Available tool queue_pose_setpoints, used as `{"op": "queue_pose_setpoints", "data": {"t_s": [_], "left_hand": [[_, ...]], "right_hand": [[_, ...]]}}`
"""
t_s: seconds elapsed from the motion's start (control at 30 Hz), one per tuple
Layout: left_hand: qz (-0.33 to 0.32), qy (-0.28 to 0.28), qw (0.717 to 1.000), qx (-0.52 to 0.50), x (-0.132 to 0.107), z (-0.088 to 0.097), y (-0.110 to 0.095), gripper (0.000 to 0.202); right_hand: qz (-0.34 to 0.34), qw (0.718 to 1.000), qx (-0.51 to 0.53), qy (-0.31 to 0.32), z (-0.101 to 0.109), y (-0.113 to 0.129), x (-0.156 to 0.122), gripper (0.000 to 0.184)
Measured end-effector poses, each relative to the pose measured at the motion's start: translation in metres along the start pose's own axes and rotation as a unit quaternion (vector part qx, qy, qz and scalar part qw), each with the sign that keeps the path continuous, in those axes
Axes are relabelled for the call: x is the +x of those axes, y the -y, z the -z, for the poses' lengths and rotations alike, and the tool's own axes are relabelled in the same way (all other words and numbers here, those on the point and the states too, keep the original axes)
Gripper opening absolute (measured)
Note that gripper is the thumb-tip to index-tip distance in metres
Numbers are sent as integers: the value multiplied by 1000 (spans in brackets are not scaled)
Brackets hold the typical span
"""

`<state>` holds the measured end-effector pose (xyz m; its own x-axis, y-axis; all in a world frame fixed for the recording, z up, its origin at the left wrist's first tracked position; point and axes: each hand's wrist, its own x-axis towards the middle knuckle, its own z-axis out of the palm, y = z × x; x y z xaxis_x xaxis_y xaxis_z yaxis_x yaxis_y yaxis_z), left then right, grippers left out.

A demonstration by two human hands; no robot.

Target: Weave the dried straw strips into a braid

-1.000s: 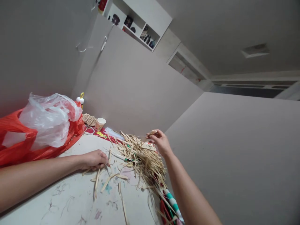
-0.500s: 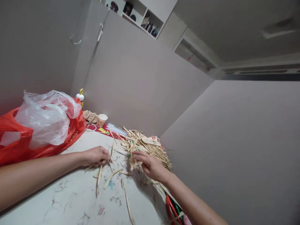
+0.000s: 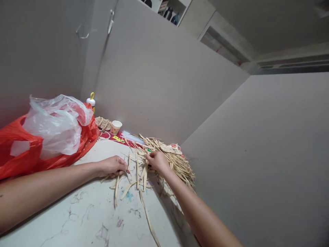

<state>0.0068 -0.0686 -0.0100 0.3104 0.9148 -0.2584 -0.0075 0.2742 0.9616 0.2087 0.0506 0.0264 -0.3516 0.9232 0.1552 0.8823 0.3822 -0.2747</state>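
The fingers of my right hand (image 3: 158,162) are clamped on pale strips (image 3: 145,179), left of the straw pile (image 3: 180,167) on the desk (image 3: 87,219); my left hand's fingers press together, contents unclear.

Likely home; wall shelf (image 3: 183,12), cup (image 3: 115,130)

Pale table (image 3: 84,219), stained top. On it: red bag (image 3: 15,166) at left, straw pile (image 3: 181,168) far right, loose strips (image 3: 137,171) in between.
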Motion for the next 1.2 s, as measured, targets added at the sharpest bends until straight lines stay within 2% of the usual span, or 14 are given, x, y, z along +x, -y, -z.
{"op": "queue_pose_setpoints", "data": {"t_s": [0.13,0.27,0.37,0.47,0.67,0.8,0.9,1.0,1.07,1.2], "left_hand": [[1,-5,1000,13,3,1,3,28],[-1,-4,1000,7,1,-1,-1,26],[0,1,1000,-4,1,0,-1,27],[-5,9,1000,-5,3,3,2,25],[-4,11,1000,9,2,3,1,30],[1,8,1000,0,0,0,-2,30],[1,5,1000,0,0,-1,-2,28],[-2,4,1000,-1,0,0,-2,27],[3,2,1000,-4,0,0,-2,28],[23,0,1000,-17,1,0,-3,31]], "right_hand": [[-54,998,-38,-8,-20,8,12,27],[-42,999,-16,-10,-25,11,16,11],[-17,999,25,-30,-22,7,17,9],[0,997,57,-51,-11,-4,15,15],[10,995,12,-98,16,-25,2,15],[32,992,11,-121,6,-11,0,25],[32,994,44,-98,-10,1,6,22],[29,991,101,-86,-15,5,11,22],[36,984,151,-91,-8,5,11,25],[54,962,258,-68,19,9,4,33]]}}
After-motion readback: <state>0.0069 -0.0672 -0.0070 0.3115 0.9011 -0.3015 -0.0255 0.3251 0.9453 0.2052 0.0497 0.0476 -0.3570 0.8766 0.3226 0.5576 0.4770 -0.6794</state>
